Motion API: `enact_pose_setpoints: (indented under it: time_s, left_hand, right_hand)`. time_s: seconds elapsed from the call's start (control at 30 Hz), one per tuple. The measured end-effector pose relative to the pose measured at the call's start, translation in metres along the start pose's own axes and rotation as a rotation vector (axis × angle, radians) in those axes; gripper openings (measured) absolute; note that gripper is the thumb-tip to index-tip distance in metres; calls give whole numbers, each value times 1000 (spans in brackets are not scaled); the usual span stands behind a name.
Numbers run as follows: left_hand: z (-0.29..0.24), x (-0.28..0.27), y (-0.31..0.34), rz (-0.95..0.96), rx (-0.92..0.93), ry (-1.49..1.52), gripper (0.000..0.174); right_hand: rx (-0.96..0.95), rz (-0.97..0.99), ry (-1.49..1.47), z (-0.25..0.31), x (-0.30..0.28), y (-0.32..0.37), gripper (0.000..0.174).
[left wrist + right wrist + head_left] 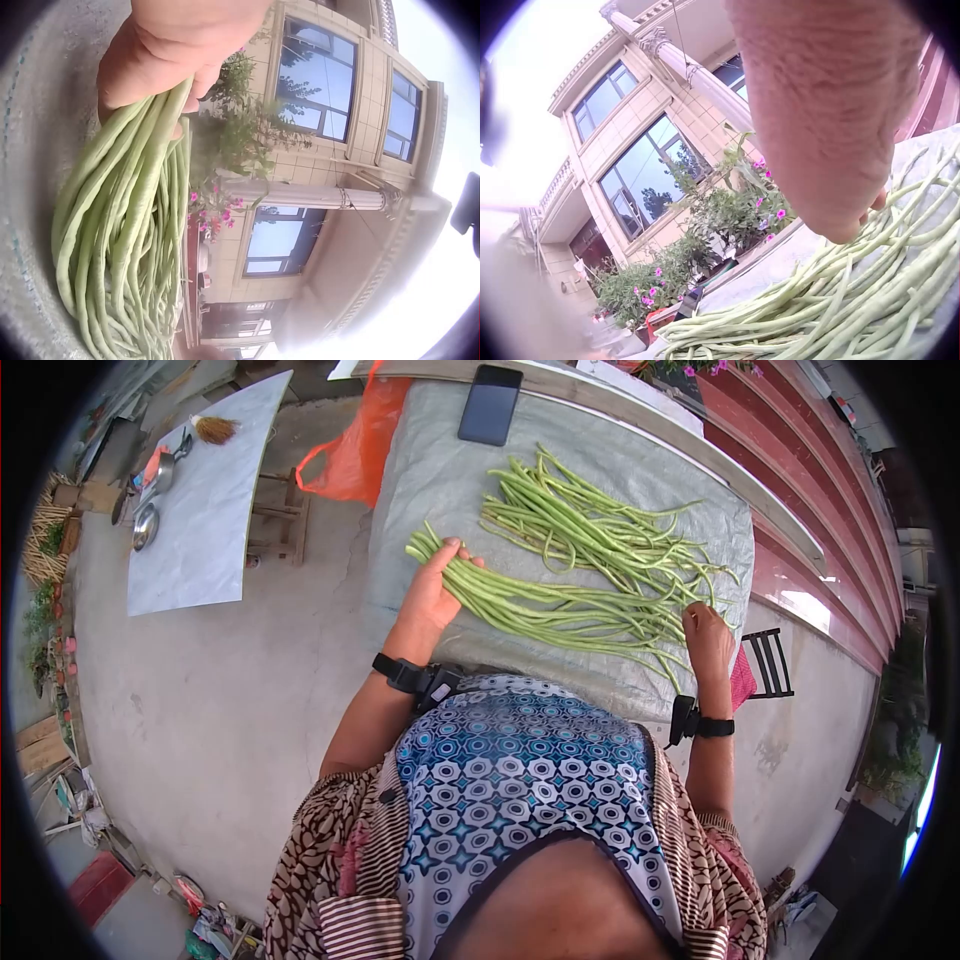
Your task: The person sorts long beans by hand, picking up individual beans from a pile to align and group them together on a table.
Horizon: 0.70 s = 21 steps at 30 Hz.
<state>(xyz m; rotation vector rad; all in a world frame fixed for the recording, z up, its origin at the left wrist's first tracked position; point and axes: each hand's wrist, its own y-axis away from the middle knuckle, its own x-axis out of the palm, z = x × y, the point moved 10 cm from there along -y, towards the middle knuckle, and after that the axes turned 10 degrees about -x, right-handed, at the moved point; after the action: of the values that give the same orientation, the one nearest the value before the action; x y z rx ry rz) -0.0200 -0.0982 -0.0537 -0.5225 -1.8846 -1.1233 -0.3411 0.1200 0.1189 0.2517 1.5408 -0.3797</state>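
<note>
Long green beans lie in two bundles on a cloth-covered table (400, 500). The left hand (436, 585) grips the near bundle (540, 605) close to its left end; in the left wrist view that hand (176, 52) has its fingers round the beans (112, 217). Just behind lies the far bundle (570, 510), its right ends mingling with the near one's. At those right ends is the right hand (708, 640), fingers curled down at the bean tips. In the right wrist view the back of this hand (832, 112) hides its fingertips, above the beans (855, 300).
A dark phone (490, 405) lies at the table's far edge, with an orange plastic bag (355, 455) hanging at the far left corner. Further left stands a white-topped table (205, 510) bearing a brush and metal bowls. Red steps (800, 480) rise behind on the right, near a dark rack (768, 663).
</note>
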Motion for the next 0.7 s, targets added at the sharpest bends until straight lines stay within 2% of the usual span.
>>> enact_pose_setpoints:
  time_s: [0.03,0.07,0.13,0.2,0.33,0.47,0.53,0.6,0.7]
  left_hand:
    - [0,6,-4,16,4,7,9]
    - [-2,11,-7,31,8,16,9]
    - [-6,19,-13,15,19,19,11]
    - [-7,18,-22,-23,-14,21,12]
    - [-2,6,-32,-84,-96,-1,14]
    - [1,4,-35,-49,-100,-23,18]
    - [2,7,-32,-37,-88,-48,17]
    - [0,14,-28,19,-59,-94,22]
    - [-1,38,-14,121,-52,-125,33]
  right_hand:
    - [-53,-67,39,-2,-4,0,12]
    - [-12,-78,-76,-9,4,1,10]
    - [1,-116,-267,31,1,-11,14]
    - [-205,-181,-160,87,-1,-29,20]
    - [-268,-247,-76,145,19,-64,29]
    - [-247,-194,-21,155,49,-85,28]
    - [-258,-252,-132,153,39,-84,27]
    - [-223,-286,-295,151,29,-78,26]
    - [-274,-307,-473,169,18,-68,26]
